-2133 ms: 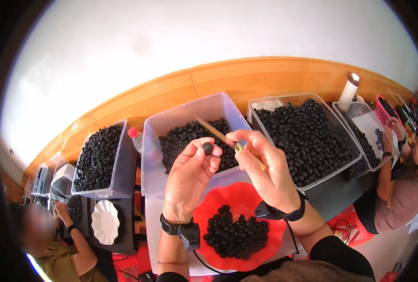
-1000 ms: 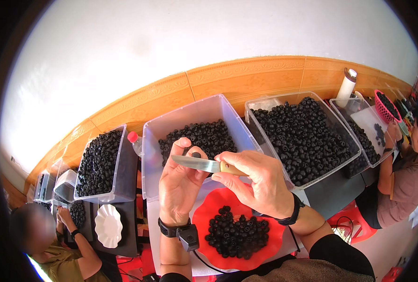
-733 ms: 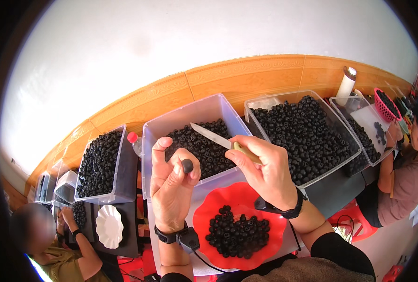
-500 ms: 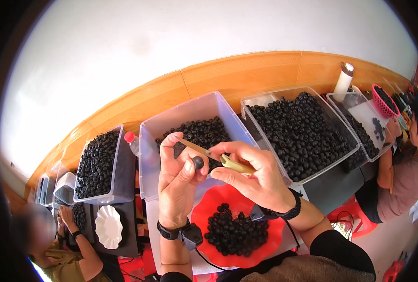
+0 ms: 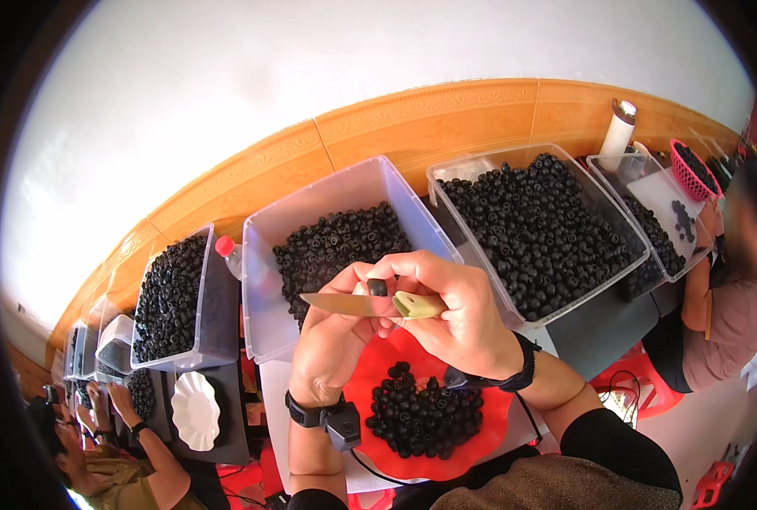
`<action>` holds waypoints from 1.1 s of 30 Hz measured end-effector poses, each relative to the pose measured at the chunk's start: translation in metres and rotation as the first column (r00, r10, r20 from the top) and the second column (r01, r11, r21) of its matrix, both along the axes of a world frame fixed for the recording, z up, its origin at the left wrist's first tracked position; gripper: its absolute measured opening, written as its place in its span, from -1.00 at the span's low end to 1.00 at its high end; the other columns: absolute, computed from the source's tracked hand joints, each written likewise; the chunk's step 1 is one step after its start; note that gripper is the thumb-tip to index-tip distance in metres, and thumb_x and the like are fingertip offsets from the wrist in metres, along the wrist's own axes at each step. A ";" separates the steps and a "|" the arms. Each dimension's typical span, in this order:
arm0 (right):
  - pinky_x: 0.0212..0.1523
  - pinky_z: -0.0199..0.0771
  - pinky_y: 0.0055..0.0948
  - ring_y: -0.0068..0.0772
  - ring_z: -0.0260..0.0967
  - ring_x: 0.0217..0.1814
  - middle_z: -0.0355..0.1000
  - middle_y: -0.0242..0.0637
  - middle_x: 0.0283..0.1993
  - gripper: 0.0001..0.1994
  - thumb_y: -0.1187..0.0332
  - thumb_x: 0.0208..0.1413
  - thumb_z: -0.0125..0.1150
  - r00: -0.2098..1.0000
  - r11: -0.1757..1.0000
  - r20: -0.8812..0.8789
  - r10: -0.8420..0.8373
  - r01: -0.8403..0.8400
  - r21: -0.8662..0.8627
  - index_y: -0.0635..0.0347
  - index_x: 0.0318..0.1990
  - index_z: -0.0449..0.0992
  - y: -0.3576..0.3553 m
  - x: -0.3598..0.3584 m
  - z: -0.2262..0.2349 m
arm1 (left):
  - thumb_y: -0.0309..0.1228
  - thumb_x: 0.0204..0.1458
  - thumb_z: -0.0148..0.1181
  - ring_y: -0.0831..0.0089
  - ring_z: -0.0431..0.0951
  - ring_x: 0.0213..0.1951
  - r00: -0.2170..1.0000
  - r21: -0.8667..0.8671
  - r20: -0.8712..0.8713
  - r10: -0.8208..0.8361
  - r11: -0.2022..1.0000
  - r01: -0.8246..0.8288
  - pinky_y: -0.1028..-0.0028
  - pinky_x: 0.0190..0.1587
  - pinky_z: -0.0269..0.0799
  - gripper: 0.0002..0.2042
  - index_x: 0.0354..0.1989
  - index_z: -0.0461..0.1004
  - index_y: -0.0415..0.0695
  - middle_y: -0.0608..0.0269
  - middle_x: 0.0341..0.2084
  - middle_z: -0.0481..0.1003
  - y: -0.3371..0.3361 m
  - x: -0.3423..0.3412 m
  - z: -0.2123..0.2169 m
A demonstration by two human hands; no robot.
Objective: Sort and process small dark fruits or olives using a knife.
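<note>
White wall and wooden trim are filling the upper frame. At centre, left hand [image 5: 332, 336] is pinching a small black fruit [image 5: 378, 287] at its fingertips, steadying it against the knife [image 5: 353, 303]; right hand [image 5: 459, 319] is clenching the knife handle. Red bowl [image 5: 489, 425] of fruit is sitting below, clear bins [image 5: 264, 280] behind.

Beside the one red bowl [image 5: 480, 425] stand three clear tubs [image 5: 310, 221] of black fruit, one knife [image 5: 353, 303].
</note>
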State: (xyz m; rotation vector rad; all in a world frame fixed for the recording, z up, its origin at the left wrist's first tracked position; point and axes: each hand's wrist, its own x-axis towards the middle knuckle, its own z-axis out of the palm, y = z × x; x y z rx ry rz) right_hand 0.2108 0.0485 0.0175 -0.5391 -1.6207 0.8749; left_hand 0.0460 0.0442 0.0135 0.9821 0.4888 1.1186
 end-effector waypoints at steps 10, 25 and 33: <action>-0.40 0.45 -0.64 -0.66 0.44 -0.40 0.49 -0.36 -0.37 -0.85 0.49 0.11 0.23 0.945 0.933 -0.220 0.242 -0.289 -0.214 0.31 -0.18 0.46 0.002 0.003 0.004 | -0.29 0.15 0.12 0.61 0.33 -0.40 1.000 0.000 0.010 0.002 1.000 -0.002 0.61 -0.26 0.29 -0.76 -0.12 0.42 -0.18 0.37 -0.34 0.44 -0.001 0.002 0.000; -0.27 0.57 -0.52 -0.45 0.53 -0.34 0.51 -0.23 -0.31 -0.83 0.53 0.18 0.10 0.921 0.886 -0.251 0.297 -0.364 -0.287 0.37 -0.09 0.45 0.007 0.010 0.005 | -0.27 0.17 0.09 0.61 0.28 -0.44 0.994 -0.030 0.073 -0.079 0.996 0.082 0.64 -0.34 0.23 -0.63 0.09 0.37 -0.18 0.41 -0.47 0.38 0.006 0.003 -0.006; -0.35 0.44 -0.60 -0.57 0.48 -0.33 0.49 -0.29 -0.39 -0.82 0.43 0.19 0.14 0.992 0.986 -0.109 0.067 -0.083 -0.148 0.35 -0.12 0.43 0.003 0.008 0.013 | -0.20 0.15 0.11 0.58 0.24 -0.45 0.976 0.055 0.189 -0.106 0.994 0.098 0.60 -0.38 0.15 -0.76 -0.26 0.32 -0.12 0.35 -0.48 0.33 0.010 -0.003 -0.003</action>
